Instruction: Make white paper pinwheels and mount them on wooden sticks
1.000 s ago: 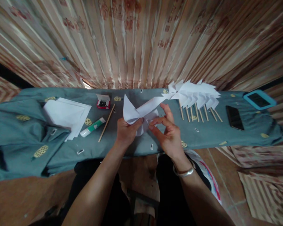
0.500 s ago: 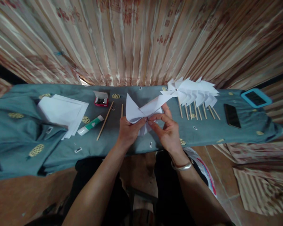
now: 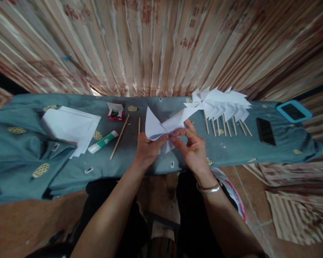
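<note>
Above the middle of the cloth, both hands hold a white paper pinwheel [image 3: 155, 125] with its corners folded in. My left hand [image 3: 148, 148] is closed on its near edge, the thumb pressed close to the centre. At that centre, the thumb and forefinger of my right hand [image 3: 191, 145] are pinched together, with other fingers behind the paper. Whether a small pin sits between the fingertips, I cannot tell. One wooden stick [image 3: 139, 125] stands out just past my left hand, and another stick [image 3: 120, 137] lies to its left.
On the blue-green cloth [image 3: 107, 168] lie a stack of white paper [image 3: 67, 125], a glue stick [image 3: 102, 142] and an opened red box [image 3: 115, 114] of small dark pieces. Rightward are several pinwheels [image 3: 218, 104] on sticks, a phone [image 3: 266, 131] and a blue-framed device [image 3: 294, 111]. A curtain [image 3: 150, 46] hangs behind.
Both hands and the pinwheel have shifted very slightly to the right in view. The grip at the centre looks the same, and the things on the cloth stay put.
</note>
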The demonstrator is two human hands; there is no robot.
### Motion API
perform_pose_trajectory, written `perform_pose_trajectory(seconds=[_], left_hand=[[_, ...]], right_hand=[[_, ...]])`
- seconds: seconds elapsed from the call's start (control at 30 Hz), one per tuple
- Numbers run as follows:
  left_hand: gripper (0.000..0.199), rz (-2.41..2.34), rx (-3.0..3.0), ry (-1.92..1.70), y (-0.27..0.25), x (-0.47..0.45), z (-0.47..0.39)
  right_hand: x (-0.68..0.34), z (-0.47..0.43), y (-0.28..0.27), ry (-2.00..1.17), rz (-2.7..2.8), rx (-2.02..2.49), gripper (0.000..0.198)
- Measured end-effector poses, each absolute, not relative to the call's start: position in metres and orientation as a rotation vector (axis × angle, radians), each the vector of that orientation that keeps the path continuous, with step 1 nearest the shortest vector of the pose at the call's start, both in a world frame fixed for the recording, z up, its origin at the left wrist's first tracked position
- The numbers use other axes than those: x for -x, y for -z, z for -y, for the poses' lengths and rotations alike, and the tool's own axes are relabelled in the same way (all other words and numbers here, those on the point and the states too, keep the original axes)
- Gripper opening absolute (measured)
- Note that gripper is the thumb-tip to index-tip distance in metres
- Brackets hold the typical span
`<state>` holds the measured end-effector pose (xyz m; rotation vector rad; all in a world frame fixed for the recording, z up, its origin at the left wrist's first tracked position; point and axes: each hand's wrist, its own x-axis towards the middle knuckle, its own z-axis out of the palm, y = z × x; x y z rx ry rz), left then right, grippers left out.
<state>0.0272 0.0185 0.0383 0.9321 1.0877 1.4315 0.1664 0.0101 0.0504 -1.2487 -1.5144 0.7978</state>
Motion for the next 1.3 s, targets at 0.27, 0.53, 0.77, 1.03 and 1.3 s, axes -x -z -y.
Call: perform_pose_trajectory(seconds=[0.27, 0.53, 0.77, 1.03, 1.3], left_hand=[[0.013, -1.112, -0.939, -1.438, -0.039, -0.028, -0.019], [0.013, -1.116, -0.946, -1.437, -0.041, -0.028, -0.018], [0.015, -1.126, -0.949, -1.414, -0.040, -0.026, -0.018], [0.020, -1.097, -0.924, -1.419, -0.038, -0.025, -0.019], [0.028, -1.059, -0.830, -1.375, -0.037, -0.023, -0.018]], right_hand=[[-0.166, -0.009, -0.048, -0.839, 1.437, 1.255, 0.002], [-0.165, -0.009, -0.046, -0.827, 1.438, 1.260, 0.001], [-0.164, -0.009, -0.043, -0.840, 1.422, 1.290, 0.003], [-0.158, -0.008, -0.040, -0.850, 1.389, 1.299, 0.003], [-0.154, -0.009, -0.039, -0.850, 1.349, 1.281, 0.003]])
